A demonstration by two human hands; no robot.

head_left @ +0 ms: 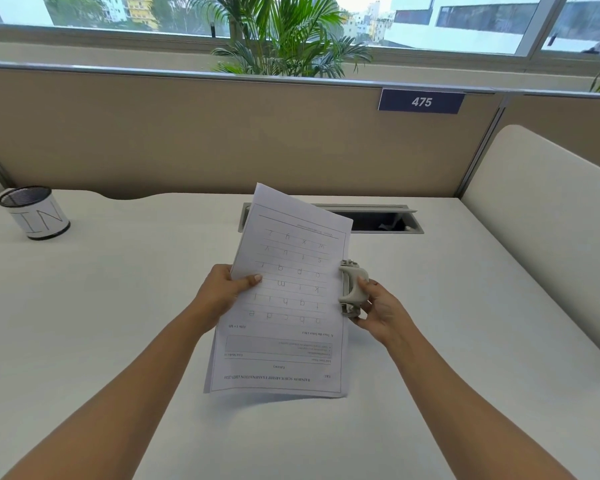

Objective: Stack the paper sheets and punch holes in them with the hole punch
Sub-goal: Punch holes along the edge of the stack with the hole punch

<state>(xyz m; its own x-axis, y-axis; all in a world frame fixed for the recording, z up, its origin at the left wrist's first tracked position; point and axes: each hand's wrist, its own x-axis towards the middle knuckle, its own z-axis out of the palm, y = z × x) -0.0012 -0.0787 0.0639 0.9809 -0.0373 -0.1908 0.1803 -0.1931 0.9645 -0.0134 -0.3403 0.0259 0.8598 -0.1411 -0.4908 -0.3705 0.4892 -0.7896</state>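
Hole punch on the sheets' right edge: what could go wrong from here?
1. The paper sheets hang in the air, pinched only by the left hand; they could slip as the hole punch in the right hand bites.
2. Their lower edges look fanned, so holes may not line up.

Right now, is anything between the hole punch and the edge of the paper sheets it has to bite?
Nothing visible does. The right hand holds the hole punch right at the right edge of the paper sheets; the left hand pinches their left edge. Whether that right edge is already in the slot cannot be told.
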